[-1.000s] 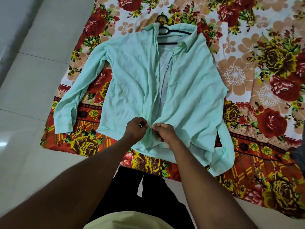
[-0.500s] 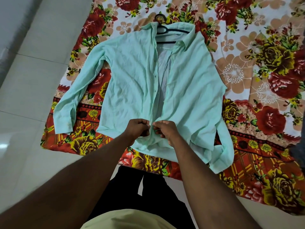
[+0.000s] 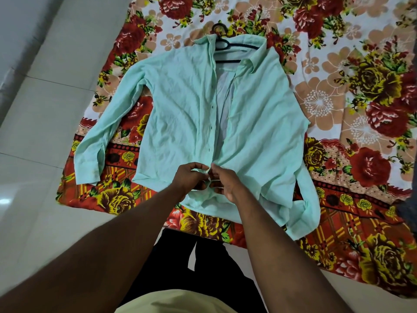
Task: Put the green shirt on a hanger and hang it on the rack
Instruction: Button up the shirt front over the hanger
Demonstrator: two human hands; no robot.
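The mint-green shirt point(image 3: 180, 114) lies face up on a floral cloth, its front open down most of the placket. A dark hanger point(image 3: 225, 42) sits inside the collar, hook pointing away from me. My left hand point(image 3: 190, 176) pinches the left front edge near the hem. My right hand point(image 3: 222, 180) pinches the right front edge against it, thumbs and fingertips meeting at a low button. The left sleeve lies straight; the right sleeve is folded back by the hem. No rack is in view.
The floral cloth point(image 3: 361, 91) covers the floor ahead and to the right. Pale floor tiles point(image 3: 45, 109) stretch to the left. My dark trousers point(image 3: 203, 263) and pale top are at the bottom. A dark fabric edge point(image 3: 409, 208) shows at far right.
Both hands stayed at the low placket, fingers working closer together on the two front edges. The shirt has hardly moved.
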